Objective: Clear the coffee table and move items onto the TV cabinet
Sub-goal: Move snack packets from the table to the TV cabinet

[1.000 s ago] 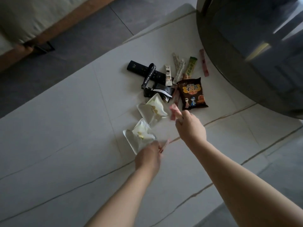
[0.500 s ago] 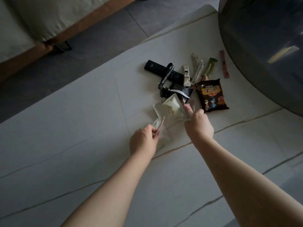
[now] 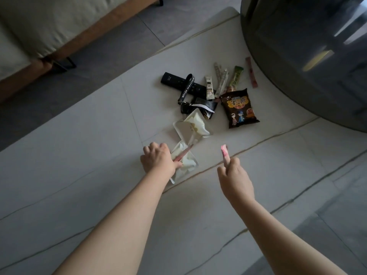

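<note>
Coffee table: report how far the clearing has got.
Nothing looks moved to the cabinet yet. In hand: the left hand grips a pink stick sachet over a white packet; the right hand holds another pink sachet. Left on the coffee table: remote, lanyard, brown snack bag, several sachets.

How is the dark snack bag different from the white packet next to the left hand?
The dark snack bag is brown-black with orange writing and cartoon figures; the white packet is pale and almost plain. The snack bag lies untouched, away from both hands, while the left hand touches the white packet and partly covers it, pinching a thin pink stick over it. Both lie flat on the pale coffee table.
</note>
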